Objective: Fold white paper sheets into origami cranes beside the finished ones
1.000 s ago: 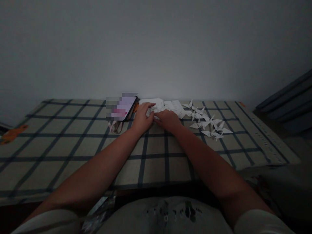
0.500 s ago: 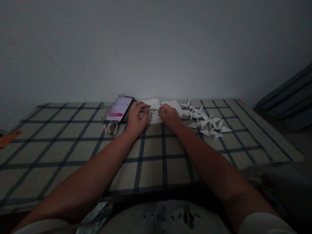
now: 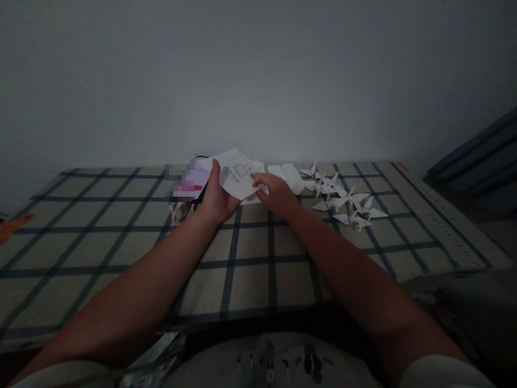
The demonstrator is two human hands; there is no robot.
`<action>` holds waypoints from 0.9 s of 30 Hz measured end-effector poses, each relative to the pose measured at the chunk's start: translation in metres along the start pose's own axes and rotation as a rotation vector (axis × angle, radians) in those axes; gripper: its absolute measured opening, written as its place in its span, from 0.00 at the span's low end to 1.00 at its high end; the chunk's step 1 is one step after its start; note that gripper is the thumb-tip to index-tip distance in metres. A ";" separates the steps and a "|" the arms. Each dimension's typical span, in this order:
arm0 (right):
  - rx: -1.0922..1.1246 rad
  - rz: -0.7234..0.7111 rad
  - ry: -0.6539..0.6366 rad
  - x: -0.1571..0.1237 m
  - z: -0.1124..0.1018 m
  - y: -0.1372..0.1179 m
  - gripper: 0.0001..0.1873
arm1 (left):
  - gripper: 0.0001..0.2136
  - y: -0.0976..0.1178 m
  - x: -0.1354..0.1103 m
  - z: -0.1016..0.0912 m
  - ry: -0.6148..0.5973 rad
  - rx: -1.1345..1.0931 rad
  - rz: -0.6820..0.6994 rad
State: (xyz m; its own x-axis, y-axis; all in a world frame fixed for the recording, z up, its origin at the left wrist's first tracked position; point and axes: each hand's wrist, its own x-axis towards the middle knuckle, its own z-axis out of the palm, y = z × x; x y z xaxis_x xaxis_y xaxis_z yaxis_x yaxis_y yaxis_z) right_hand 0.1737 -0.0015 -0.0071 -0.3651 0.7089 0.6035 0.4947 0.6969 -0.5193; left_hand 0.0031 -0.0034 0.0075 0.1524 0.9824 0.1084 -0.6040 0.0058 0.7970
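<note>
My left hand (image 3: 217, 196) grips a white printed paper sheet (image 3: 234, 172) and holds it tilted up off the checked tablecloth (image 3: 250, 253). My right hand (image 3: 276, 194) rests just right of it, fingers curled on the sheet's right edge. More white paper (image 3: 288, 175) lies flat behind my right hand. A lit phone (image 3: 189, 183) lies just left of my left hand.
Several white folded paper cranes (image 3: 343, 202) are scattered to the right of my hands. A pale strap (image 3: 177, 211) lies below the phone. An orange scrap (image 3: 12, 225) sits at the far left edge. The wall rises right behind the table.
My left hand has lifted the paper sheet off the stack and turned it up, printed side showing. My right hand stayed beside it.
</note>
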 end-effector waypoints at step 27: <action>0.425 0.426 0.349 0.008 0.001 0.002 0.19 | 0.19 -0.016 0.000 -0.007 0.096 0.250 0.042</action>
State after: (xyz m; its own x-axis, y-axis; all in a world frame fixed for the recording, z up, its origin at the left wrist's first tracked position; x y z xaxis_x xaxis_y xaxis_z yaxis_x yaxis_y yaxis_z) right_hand 0.1708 0.0059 -0.0038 0.1027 0.9032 0.4168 0.1611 0.3983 -0.9030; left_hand 0.0077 -0.0026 -0.0097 0.0492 0.9940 0.0973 -0.3943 -0.0701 0.9163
